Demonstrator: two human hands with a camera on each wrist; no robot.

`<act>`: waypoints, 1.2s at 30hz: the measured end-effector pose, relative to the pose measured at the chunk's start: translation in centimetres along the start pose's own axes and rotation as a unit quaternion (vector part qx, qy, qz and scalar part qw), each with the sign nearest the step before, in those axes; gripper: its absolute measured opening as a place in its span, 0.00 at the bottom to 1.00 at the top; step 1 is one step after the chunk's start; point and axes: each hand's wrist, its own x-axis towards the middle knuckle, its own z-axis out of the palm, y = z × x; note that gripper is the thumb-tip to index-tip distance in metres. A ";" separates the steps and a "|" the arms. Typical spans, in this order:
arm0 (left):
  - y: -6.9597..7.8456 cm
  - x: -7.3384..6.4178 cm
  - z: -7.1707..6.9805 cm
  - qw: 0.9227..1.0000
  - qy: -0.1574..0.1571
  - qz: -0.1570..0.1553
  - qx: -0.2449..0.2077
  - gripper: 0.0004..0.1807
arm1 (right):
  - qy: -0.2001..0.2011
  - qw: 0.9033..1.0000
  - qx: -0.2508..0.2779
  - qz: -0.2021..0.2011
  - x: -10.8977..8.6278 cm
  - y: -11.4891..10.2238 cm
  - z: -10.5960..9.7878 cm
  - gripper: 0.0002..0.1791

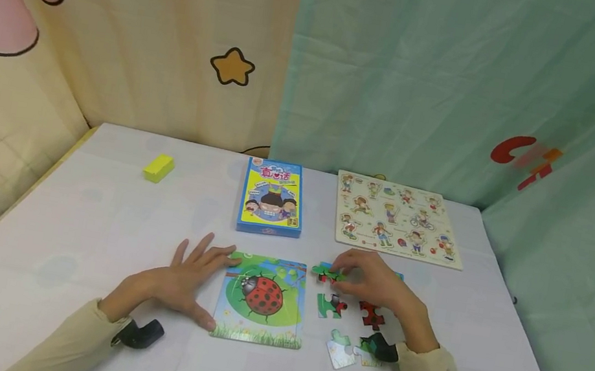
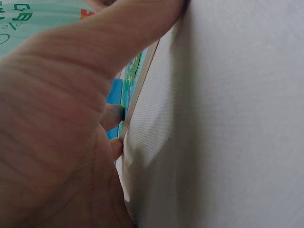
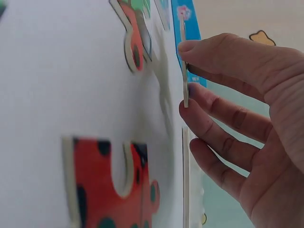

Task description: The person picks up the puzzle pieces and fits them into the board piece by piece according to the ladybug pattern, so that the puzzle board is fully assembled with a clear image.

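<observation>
A square ladybug picture board [image 1: 281, 334] lies flat on the white table. My left hand [image 1: 183, 281] is spread at its left side, fingertips at the upper left corner and thumb at the lower left. In the left wrist view, fingers [image 2: 113, 116] touch the board's edge. My right hand [image 1: 375, 284] pinches a green-and-red jigsaw piece [image 1: 327, 274] between thumb and fingers; the right wrist view shows this piece [image 3: 185, 85] edge-on, off the table. Below lie a green piece [image 1: 328, 307], a red spotted piece [image 1: 372, 316] and a pale piece [image 1: 340, 353]. My right hand and wrist partly hide other pieces.
Behind the board stands a blue boxed card game [image 1: 273, 198]. A wooden board with small figures [image 1: 398, 219] lies at the back right, and a yellow block [image 1: 159, 168] at the back left. Curtains [image 1: 408, 86] hang behind the table.
</observation>
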 end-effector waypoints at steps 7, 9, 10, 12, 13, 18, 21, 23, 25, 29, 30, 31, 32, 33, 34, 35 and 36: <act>-0.1 -0.1 0.1 1.000 0.006 0.000 0.006 0.64 | -0.020 1.000 -0.004 -0.024 1.0 -1.3 1.0 0.08; -0.2 0.0 0.1 1.000 0.006 0.004 0.003 0.64 | -0.029 0.999 -0.012 -0.032 1.3 -1.6 1.2 0.07; -0.2 0.0 0.1 1.000 0.006 0.006 0.002 0.64 | -0.032 0.999 -0.014 -0.035 1.5 -1.8 1.3 0.08; -0.2 0.0 0.2 1.000 0.004 0.007 -0.001 0.64 | -0.037 0.998 -0.020 -0.043 1.8 -2.2 1.5 0.08; -0.2 0.0 0.2 1.000 0.004 0.007 -0.001 0.64 | -0.038 0.998 -0.023 -0.045 2.1 -2.4 1.5 0.08; -0.1 0.1 0.1 1.000 0.007 0.002 0.008 0.64 | -0.037 0.997 -0.033 -0.061 3.4 -4.0 2.0 0.09; -0.1 0.1 0.1 1.000 0.008 0.001 0.010 0.64 | -0.046 0.997 -0.036 -0.055 4.3 -5.0 2.4 0.10; -0.1 0.1 0.1 1.000 0.007 0.001 0.012 0.64 | -0.055 0.996 -0.044 -0.052 4.8 -5.6 2.7 0.11; -0.1 0.1 0.1 1.000 0.006 0.001 0.014 0.64 | -0.061 0.995 -0.054 -0.059 5.3 -6.0 3.1 0.12; 0.0 0.1 0.1 1.000 0.002 -0.002 0.017 0.64 | -0.070 0.992 -0.068 -0.078 6.1 -6.8 3.9 0.13; 0.0 0.1 0.1 1.000 0.001 -0.004 0.017 0.64 | -0.073 0.992 -0.070 -0.080 6.3 -6.9 4.1 0.13; 0.1 0.1 0.1 1.000 0.000 -0.005 0.017 0.64 | -0.076 0.991 -0.072 -0.078 6.4 -7.1 4.2 0.13; 0.1 0.1 0.1 1.000 -0.001 -0.007 0.017 0.64 | -0.078 0.991 -0.073 -0.077 6.5 -7.2 4.4 0.14; 0.1 0.1 0.1 1.000 -0.002 -0.008 0.016 0.64 | -0.082 0.991 -0.077 -0.073 6.6 -7.3 4.5 0.14; 0.2 0.1 0.0 1.000 -0.003 -0.009 0.016 0.64 | -0.085 0.991 -0.079 -0.069 6.7 -7.4 4.6 0.14; 0.2 0.1 0.0 1.000 -0.003 -0.009 0.015 0.64 | -0.086 0.991 -0.081 -0.066 6.8 -7.5 4.7 0.15; 0.2 0.1 0.0 1.000 -0.003 -0.009 0.016 0.64 | -0.088 0.991 -0.083 -0.063 6.9 -7.5 4.7 0.15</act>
